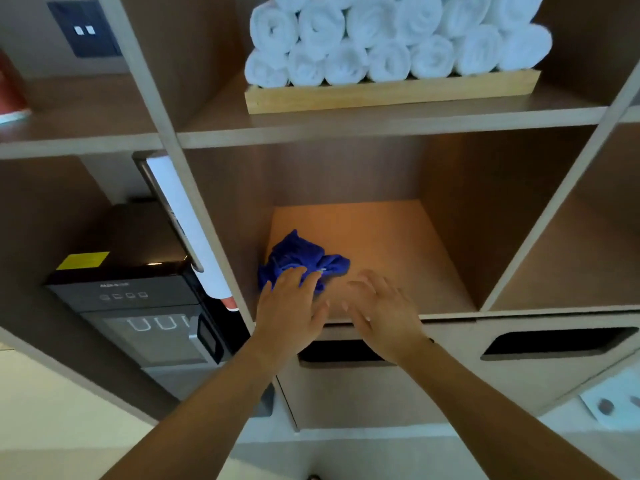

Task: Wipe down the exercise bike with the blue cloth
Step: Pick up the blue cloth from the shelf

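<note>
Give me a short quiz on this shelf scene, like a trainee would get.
1. True or false: the rolled white towels share a compartment with the crumpled blue cloth.
2. Whose fingers cover part of the cloth? A) left B) right C) neither
3. Fill in: the towels sit on a pale ____ tray.
Key: 1 false, they are one shelf higher. 2 A, the left hand; the right hand is beside the cloth. 3 wooden.

A deep blue cloth (301,259) lies on brown shelving (381,131) — white rolled towels (391,39) above on a pale wooden tray (391,93), black appliance (138,278) with yellow sticker (83,260).
</note>
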Demonstrator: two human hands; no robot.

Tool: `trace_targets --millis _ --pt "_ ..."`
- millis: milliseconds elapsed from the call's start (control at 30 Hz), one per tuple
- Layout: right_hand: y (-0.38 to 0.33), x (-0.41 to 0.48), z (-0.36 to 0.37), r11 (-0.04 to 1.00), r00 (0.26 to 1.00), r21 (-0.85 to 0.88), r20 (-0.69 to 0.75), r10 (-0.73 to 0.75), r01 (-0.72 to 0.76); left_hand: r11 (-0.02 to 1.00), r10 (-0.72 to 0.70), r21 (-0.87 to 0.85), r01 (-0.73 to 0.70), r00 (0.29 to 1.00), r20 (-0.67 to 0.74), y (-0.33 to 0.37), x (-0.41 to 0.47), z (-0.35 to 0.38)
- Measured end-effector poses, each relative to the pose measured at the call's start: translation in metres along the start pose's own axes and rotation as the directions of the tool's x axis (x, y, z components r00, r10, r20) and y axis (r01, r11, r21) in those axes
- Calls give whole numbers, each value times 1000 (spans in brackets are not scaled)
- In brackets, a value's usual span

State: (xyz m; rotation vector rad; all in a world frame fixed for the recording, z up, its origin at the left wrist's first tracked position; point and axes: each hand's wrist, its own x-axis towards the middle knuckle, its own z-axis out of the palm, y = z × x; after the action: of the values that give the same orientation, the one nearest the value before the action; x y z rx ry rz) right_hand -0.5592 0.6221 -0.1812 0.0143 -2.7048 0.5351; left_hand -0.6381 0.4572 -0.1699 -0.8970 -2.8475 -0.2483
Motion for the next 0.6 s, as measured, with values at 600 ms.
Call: trace_targets --millis 600 --pt "32 92 83 990 963 -143 268 17 22 999 -32 -10 34 981 194 -44 81 52"
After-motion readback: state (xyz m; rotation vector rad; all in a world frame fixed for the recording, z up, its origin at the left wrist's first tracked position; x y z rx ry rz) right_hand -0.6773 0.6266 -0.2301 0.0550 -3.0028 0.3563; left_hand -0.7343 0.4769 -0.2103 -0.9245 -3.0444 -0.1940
